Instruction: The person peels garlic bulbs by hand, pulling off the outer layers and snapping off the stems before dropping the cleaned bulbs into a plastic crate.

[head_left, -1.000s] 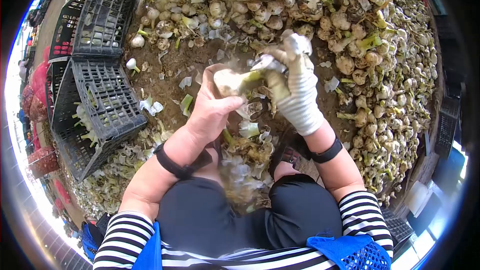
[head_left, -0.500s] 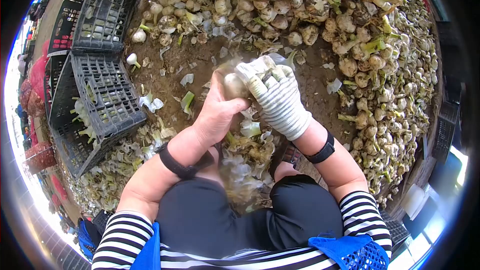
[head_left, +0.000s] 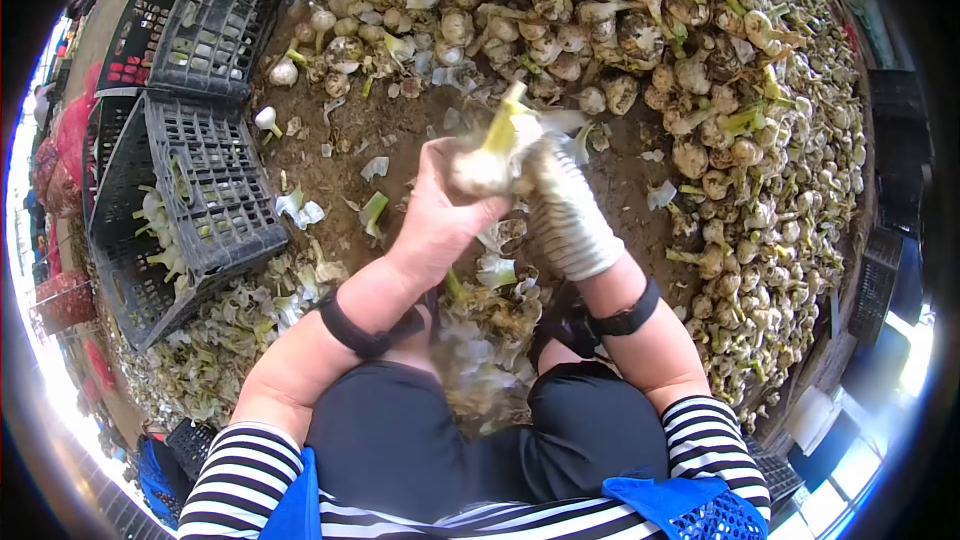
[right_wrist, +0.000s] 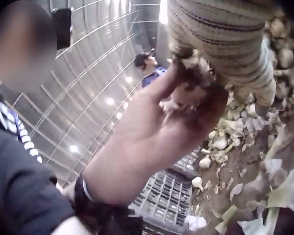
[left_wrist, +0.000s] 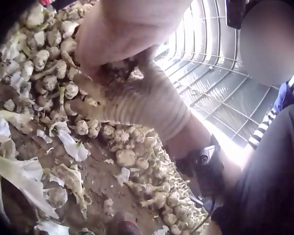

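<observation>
In the head view a garlic bulb (head_left: 480,172) with a pale green stem standing up is held in my bare left hand (head_left: 437,217), thumb and fingers curled round it. My right hand (head_left: 572,205), in a striped knitted glove, is against the bulb's right side and blurred; its fingertips are hard to make out. The left wrist view shows the gloved hand (left_wrist: 142,103) beyond the bare one (left_wrist: 127,34). In the right wrist view the bare hand (right_wrist: 152,127) cups the bulb just below the glove (right_wrist: 225,44).
A large heap of garlic (head_left: 760,180) covers the far and right side. Black crates (head_left: 215,180) stand at the left, one with trimmed bulbs inside. Peeled skins (head_left: 490,340) lie between the feet and on the soil. Another person (right_wrist: 149,68) is in the background.
The bulb's stem, pointing right a second ago, now points up and away. The gloved hand came in over the bulb, then shifted to its right side. The left hand keeps its hold.
</observation>
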`<state>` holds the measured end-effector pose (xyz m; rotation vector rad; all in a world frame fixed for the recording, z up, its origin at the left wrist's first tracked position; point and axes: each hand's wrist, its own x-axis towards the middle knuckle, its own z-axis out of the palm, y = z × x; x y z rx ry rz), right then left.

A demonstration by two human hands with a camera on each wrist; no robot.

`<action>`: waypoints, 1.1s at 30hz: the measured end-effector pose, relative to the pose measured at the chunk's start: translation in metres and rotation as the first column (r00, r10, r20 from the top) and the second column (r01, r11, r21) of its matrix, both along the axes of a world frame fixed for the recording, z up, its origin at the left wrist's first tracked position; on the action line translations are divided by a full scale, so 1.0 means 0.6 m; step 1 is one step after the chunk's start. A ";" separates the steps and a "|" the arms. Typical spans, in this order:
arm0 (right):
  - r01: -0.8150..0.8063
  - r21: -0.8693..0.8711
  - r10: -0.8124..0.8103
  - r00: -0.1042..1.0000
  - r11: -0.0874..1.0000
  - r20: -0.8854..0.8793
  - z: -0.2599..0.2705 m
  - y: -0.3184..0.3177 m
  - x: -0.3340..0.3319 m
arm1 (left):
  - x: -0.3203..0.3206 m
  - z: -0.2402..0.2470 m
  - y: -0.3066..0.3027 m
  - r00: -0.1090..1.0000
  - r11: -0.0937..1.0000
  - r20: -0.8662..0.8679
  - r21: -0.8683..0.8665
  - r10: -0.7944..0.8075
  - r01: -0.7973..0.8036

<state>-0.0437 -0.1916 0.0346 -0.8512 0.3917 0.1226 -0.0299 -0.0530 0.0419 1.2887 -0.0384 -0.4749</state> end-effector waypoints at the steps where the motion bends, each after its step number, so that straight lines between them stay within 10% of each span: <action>1: -0.014 -0.043 0.014 1.000 0.999 0.009 0.000 0.012 -0.004 | -0.003 0.000 -0.007 0.999 0.999 0.040 -0.043 0.001 0.001; 8: 0.113 -0.244 -0.096 0.992 0.963 0.081 0.031 0.021 -0.016 | 0.026 0.021 0.029 0.769 0.853 -0.571 -0.517 -0.288 -0.064; 10: 0.125 -0.664 -0.023 0.987 0.737 0.160 0.019 0.009 -0.006 | 0.020 0.007 0.013 0.935 0.974 -0.350 -0.225 -0.057 -0.025; 12: 0.249 -0.947 0.235 0.927 0.202 0.294 0.029 -0.015 0.002 | 0.018 0.005 0.018 0.988 0.967 0.135 0.232 0.073 -0.103; 16: -0.125 -0.265 0.118 0.992 0.956 -0.043 0.067 -0.037 -0.009 | 0.039 0.019 0.044 0.994 0.995 -0.038 0.004 -0.099 0.099; 18: -0.186 -0.243 0.174 0.982 0.952 -0.069 0.059 -0.039 -0.015 | 0.041 0.012 0.049 0.984 0.975 -0.024 0.135 -0.176 0.177; 20: -0.213 -0.362 0.211 0.976 0.908 -0.045 0.064 -0.031 -0.016 | 0.040 0.020 0.046 0.761 0.866 0.562 0.500 -0.324 -0.001; 22: -0.232 -0.476 0.250 0.968 0.849 -0.026 0.061 -0.019 -0.016 | 0.038 0.027 0.041 0.631 0.794 0.705 0.565 -0.324 -0.224; 24: -0.125 -0.791 0.255 0.966 0.599 0.041 0.034 -0.013 -0.006 | 0.040 0.020 0.048 0.769 0.847 0.560 0.530 -0.307 -0.047; 25: 0.006 -0.982 0.247 0.968 0.189 0.053 0.007 -0.021 0.010 | 0.036 0.024 0.045 0.764 0.866 0.584 0.495 -0.273 -0.069; 28: -0.074 -0.955 0.304 0.938 -0.285 -0.164 -0.061 -0.035 0.032 | 0.026 0.043 0.046 0.913 0.970 0.399 0.242 -0.089 -0.011; 30: -0.382 -0.873 0.413 0.773 -0.302 -0.481 -0.052 -0.030 0.025 | 0.023 0.044 0.050 0.997 0.988 0.075 -0.154 0.026 -0.014; 32: 0.125 -0.886 0.440 0.893 -0.446 -0.095 -0.076 -0.030 -0.008 | 0.043 0.034 0.065 0.953 0.895 -0.289 -0.395 0.093 -0.207; 33: 0.004 -0.852 0.428 0.866 -0.524 -0.259 -0.075 -0.039 -0.017 | 0.049 0.021 0.069 0.935 0.841 -0.340 -0.472 0.102 -0.264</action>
